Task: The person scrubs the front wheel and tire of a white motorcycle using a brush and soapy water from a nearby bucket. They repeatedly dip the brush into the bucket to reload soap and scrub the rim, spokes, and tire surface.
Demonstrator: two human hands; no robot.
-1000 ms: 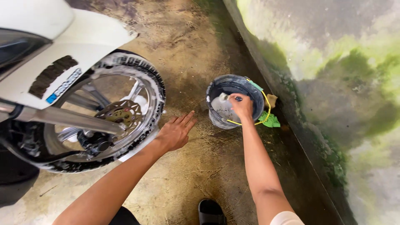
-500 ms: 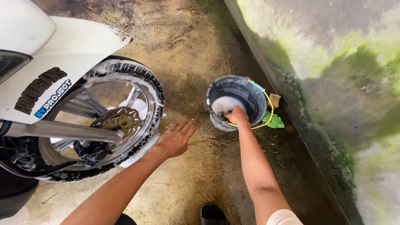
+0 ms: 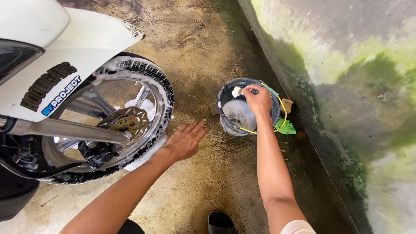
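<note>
Down in front of me, my right hand [image 3: 258, 100] reaches into the small dark round plastic bucket [image 3: 226, 93] that stands on the wet, stained concrete floor [image 3: 203, 56], close to the foot of the mossy green-and-grey wall [image 3: 346, 65]. The fingers of that hand are curled shut around a pale, soapy scrap of sponge or cloth [image 3: 237, 91], which pokes out at the thumb side, just over the foamy water [image 3: 239, 113] in the bucket; I cannot tell which of the two it is. A thin yellow wire handle [image 3: 282, 113] hangs down along the bucket's rim on the wall side, and a crumpled green cloth [image 3: 286, 127] lies on the floor just beside the bucket, between it and the wall.

My left hand [image 3: 185, 141] is spread flat and open, palm down, fingers pointing toward the bucket, and it has hold of nothing. It hovers or rests low over the floor, I cannot tell which, right beside the black rubber motorcycle tyre [image 3: 162, 84], whose tread is streaked with white suds. Inside the tyre are the silver spoked alloy wheel [image 3: 93, 99] and the drilled metal brake disc [image 3: 125, 121], with the white plastic front fender [image 3: 86, 39] above them and a grey metal fork tube [image 3: 65, 129] crossing the wheel. At the bottom edge of the view, between my forearms, sits the toe of a black shoe [image 3: 220, 222].
</note>
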